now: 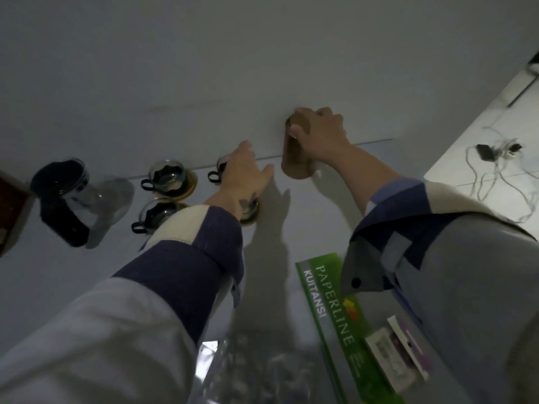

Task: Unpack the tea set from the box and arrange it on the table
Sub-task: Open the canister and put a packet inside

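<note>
A glass teapot (68, 196) with black lid and handle stands at the left of the white table (306, 217). Right of it sit glass cups with black handles on round wooden coasters: one at the back (167, 174), one nearer (159, 212). My left hand (243, 176) rests over a third cup (218, 169) by the wall, and below my wrist a fourth cup (250, 212) is mostly hidden. My right hand (320, 132) grips the top of a tall brown cylinder (297, 154) standing on the table against the wall.
A green Paperline Kuitansi booklet (335, 316) lies at the near right with small cards (399, 354) on it. Bubble wrap (253, 365) lies at the near edge. A dark red box corner (11, 211) shows at far left. Cables (495, 158) lie on the floor, right.
</note>
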{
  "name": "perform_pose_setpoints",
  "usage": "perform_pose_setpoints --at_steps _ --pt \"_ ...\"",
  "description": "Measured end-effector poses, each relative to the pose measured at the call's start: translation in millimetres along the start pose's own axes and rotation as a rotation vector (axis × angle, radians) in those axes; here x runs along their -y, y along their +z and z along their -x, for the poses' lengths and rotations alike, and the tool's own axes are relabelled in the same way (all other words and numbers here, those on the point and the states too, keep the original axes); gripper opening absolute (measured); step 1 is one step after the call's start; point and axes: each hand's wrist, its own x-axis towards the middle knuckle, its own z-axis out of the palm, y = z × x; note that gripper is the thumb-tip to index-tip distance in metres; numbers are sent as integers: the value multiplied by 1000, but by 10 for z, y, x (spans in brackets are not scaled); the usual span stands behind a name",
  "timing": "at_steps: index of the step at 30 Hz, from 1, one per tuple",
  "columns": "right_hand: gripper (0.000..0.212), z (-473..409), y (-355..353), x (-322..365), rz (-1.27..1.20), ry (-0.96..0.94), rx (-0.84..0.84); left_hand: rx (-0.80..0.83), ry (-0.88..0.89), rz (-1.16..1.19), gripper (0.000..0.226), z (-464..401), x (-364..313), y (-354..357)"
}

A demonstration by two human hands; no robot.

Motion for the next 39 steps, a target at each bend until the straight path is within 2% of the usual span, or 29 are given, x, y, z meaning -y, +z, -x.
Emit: perform_pose_setpoints --at_steps 6,8,14,19,22,25,28,32,35,39 --pt "50 -358 48 -88 219 -29 43 104 -111 77 98 -422 -85 616" --pt "49 -433 99 -152 238 -52 9 106 -105 77 103 -524 -86 739" --pt "47 -561 161 -171 302 -140 -80 12 6 230 89 -833 -175 933" --pt "44 -543 172 -197 378 -208 -90 2 62 222 80 -923 -125 956" --pt "43 -605 91 -179 327 -237 -48 2 70 216 85 -926 -113 940" --pt "41 -707 -134 -213 109 -219 26 3 62 222 82 -920 -118 926" --pt "43 -682 -154 -207 123 -240 83 2 66 201 81 -910 -138 921" --pt "48 -580 -158 -240 -66 -194 -70 2 54 150 83 -913 -121 918" --pt "51 -338 -185 -329 -105 -169 -185 4 83 140 81 -868 -156 906" --pt "44 188 60 -501 -217 -133 -263 4 89 132 72 -868 -148 877"
